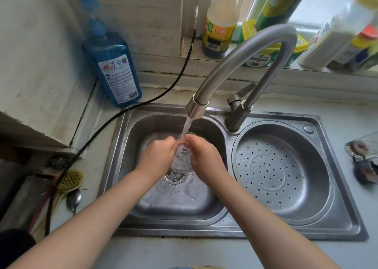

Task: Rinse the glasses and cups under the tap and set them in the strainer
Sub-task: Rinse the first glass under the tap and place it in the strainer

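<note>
Rinsing is the step in hand: 1 clear glass (182,158) is held upright over the drain (176,176) of the left basin of the sink (319,189), directly beneath the spout of the tap (241,64), and the water stream (187,128) falls into its mouth. The left hand (156,156) wraps the glass from its left side, fingers curled round the wall near the rim. The right hand (204,156) closes on it from the opposite side in the same way, so that both hands grip 1 object between them. The far fingertips are hidden behind the glass and cannot be judged.

The strainer (272,172), a perforated metal insert, sits in the right basin, just beside the rinsing basin and apart from the hands; nothing is visible in it, so the task appears to be at an early stage. No other glasses or cups can be identified with certainty in this view.

The next move, as a judgement, calls for tipping out the water, lifting the glass clear of the spout, carrying it rightward past the base of the tap, and setting it in the strainer, probably mouth down so that it drains. Wet glass is slippery; a firm hold during the transfer seems advisable.

A blue soap bottle (111,64) stands on the table at left, by the wall.
</note>
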A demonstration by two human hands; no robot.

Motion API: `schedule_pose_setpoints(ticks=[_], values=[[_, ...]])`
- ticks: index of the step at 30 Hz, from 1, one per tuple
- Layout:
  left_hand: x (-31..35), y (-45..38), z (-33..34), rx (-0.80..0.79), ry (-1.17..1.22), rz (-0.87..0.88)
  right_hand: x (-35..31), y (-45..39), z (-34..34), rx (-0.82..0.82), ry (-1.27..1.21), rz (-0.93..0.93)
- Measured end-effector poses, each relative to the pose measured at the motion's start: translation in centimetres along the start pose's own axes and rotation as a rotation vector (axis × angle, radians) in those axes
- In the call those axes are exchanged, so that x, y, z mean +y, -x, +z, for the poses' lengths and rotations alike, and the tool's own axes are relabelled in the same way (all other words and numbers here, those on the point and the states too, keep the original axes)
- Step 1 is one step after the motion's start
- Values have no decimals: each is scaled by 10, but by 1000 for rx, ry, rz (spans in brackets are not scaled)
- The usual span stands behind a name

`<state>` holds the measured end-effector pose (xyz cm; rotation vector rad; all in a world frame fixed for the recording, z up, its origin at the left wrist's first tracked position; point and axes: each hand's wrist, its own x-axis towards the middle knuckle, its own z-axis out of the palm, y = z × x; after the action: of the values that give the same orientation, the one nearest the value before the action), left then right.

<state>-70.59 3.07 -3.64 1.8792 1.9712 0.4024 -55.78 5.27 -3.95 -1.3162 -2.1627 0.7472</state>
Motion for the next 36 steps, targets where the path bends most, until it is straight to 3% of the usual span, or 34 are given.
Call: schedule_pose_setpoints(ticks=[3, 6, 8, 10, 12, 15, 19, 21, 23, 26, 29, 31, 36], values=[[4, 8, -1, -16, 348, -187, -8, 4, 1, 50, -186, 59], [15, 14, 0, -226, 806, -488, -13, 2, 4, 136, -319, 161], [17, 16, 1, -297, 920, -540, -15, -1, 3, 114, -350, 193], [17, 17, 1, -260, 786, -499, -13, -3, 1, 57, -261, 173], [17, 17, 1, -216, 600, -443, -7, -6, 0, 13, 26, -6], [12, 15, 3, -217, 301, -328, -2, -14, 0, -202, 414, -277], [5, 11, 3, -176, 73, -202, 1, -21, -5, -281, 418, -380], [4, 11, 3, -138, 81, -192, 5, -20, -7, -235, 226, -227], [6, 10, 2, -138, 165, -231, 8, -14, -5, -192, -60, 40], [13, 9, -2, -180, 389, -374, 4, -3, 9, -120, -457, 397], [15, 5, -3, -172, 461, -399, 3, -3, 17, -23, -514, 551], [15, 2, -4, -204, 444, -395, 3, -8, 14, 38, -370, 445], [12, -2, -7, -284, 16, -290, 8, -18, 9, 50, 369, -206]])
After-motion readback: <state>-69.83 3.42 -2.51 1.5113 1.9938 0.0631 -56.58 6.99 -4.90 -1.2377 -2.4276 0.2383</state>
